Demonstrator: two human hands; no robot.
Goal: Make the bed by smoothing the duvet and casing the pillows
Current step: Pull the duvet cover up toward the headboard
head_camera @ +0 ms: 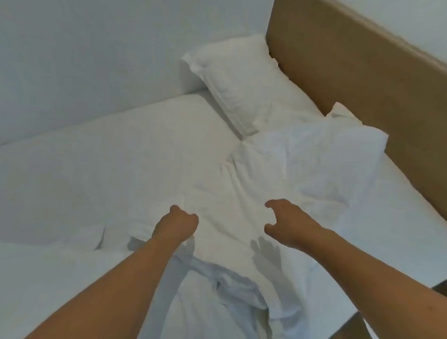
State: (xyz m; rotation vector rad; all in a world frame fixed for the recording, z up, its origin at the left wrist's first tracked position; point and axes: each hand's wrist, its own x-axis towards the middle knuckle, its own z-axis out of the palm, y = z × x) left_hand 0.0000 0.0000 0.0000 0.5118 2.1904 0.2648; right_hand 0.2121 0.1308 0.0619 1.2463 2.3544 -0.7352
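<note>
Duvet [240, 215] looks light, limp, bunched between hands: left hand [178, 225] fisted in its cloth, right hand [287, 223] spread, empty, hovering; best gripped at edges.

— Where are we looking right now?
— A bedroom: there's a bed [86, 166] in white sheets, tucked into the corner of plain pale walls [94, 43].
— And what's at its head?
— A wooden headboard [366, 81], with two white pillows [238, 83] lying just beside it.
</note>
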